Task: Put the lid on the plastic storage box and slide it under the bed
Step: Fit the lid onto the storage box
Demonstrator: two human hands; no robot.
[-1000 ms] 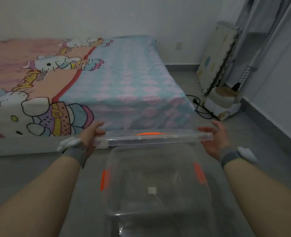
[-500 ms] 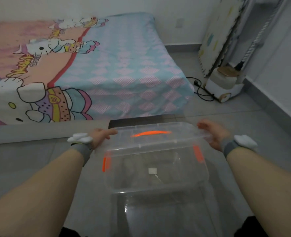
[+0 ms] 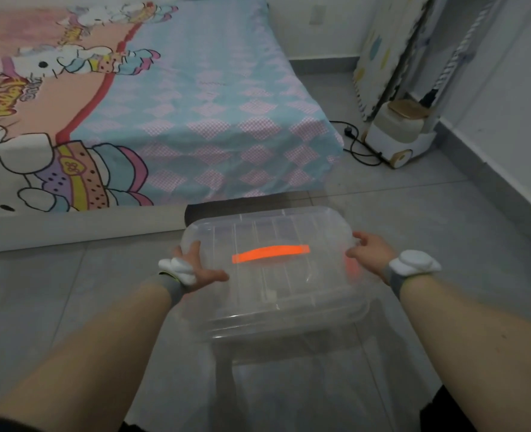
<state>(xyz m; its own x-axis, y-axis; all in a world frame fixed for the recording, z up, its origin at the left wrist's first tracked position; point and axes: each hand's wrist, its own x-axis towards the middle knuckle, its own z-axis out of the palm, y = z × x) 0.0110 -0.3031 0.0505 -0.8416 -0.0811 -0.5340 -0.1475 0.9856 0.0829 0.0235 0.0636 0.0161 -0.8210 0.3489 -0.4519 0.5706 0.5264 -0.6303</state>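
A clear plastic storage box (image 3: 289, 322) stands on the grey floor in front of the bed (image 3: 170, 120). Its clear lid (image 3: 267, 226), with an orange handle (image 3: 270, 253) across the middle, lies flat over the box top. My left hand (image 3: 195, 269) grips the lid's left edge, thumb on top. At the lid's right edge my right hand (image 3: 371, 249) holds on with curled fingers. An orange latch shows blurred under the right hand. A dark gap under the bed (image 3: 245, 207) opens just behind the box.
The bed carries a cartoon-print sheet in pink and blue. A white appliance (image 3: 398, 135) with a black cable (image 3: 356, 145) sits on the floor at the right, a folded play mat (image 3: 379, 54) leaning behind it. A grey wall skirting runs along the right.
The lid has come down from a raised, tilted position in front of the box to lie flat on the box top. Both hands moved down with it.
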